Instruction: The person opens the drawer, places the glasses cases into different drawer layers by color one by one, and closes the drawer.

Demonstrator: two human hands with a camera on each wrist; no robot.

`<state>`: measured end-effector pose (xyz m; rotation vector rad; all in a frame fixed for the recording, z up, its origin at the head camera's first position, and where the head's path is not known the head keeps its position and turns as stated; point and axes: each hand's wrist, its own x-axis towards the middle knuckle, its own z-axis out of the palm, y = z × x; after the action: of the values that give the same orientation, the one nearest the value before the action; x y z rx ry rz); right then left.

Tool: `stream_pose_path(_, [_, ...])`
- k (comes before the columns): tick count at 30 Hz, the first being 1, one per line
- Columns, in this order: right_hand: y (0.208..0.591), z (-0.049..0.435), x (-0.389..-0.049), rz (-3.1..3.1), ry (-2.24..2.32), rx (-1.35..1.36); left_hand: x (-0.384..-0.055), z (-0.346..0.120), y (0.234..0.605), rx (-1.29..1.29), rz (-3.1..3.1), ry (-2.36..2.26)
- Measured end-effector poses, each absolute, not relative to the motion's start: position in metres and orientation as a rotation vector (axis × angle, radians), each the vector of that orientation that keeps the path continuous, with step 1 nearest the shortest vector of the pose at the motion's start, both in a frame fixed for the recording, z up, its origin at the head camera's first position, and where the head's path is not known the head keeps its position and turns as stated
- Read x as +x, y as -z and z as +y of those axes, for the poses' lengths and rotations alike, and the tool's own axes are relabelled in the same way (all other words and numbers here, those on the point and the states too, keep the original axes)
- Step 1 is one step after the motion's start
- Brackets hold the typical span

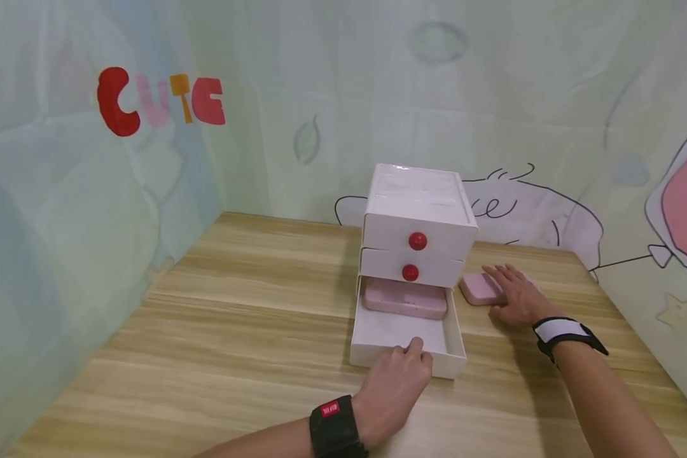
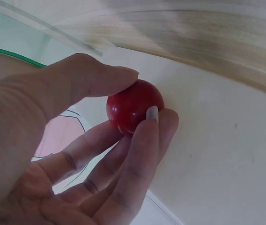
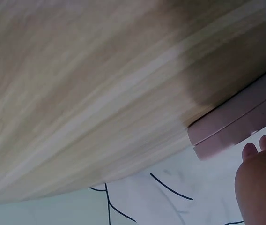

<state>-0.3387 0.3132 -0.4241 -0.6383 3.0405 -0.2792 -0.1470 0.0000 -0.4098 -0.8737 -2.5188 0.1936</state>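
Note:
A small white drawer unit stands on the table, its bottom drawer pulled out. Inside that drawer, toward the back, lies a pink case. My left hand is at the drawer's front; the left wrist view shows thumb and fingers pinching its round red knob. To the right of the unit, a second pink case lies flat on the table. Over its right part my right hand rests with fingers extended. In the right wrist view only a few fingertips show beside the case.
Two upper drawers, each with a red knob, are closed. The wood-grain table meets a printed cloth backdrop behind and on both sides. Black bands circle both wrists.

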Motion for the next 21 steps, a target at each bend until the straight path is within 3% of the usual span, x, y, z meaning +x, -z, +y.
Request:
stream_pose_path(9, [0.4244,0.3119,-0.3376,3.093,0.262,-0.68,-0.1469,0.0001,0.41,-0.864,-2.492,-0.205])
stream_pose_path(21, [0.43,0.3124,-0.3382,3.071,0.31,-0.51,-0.1464,0.0003,0.4095,-0.854,-2.486,-0.211])
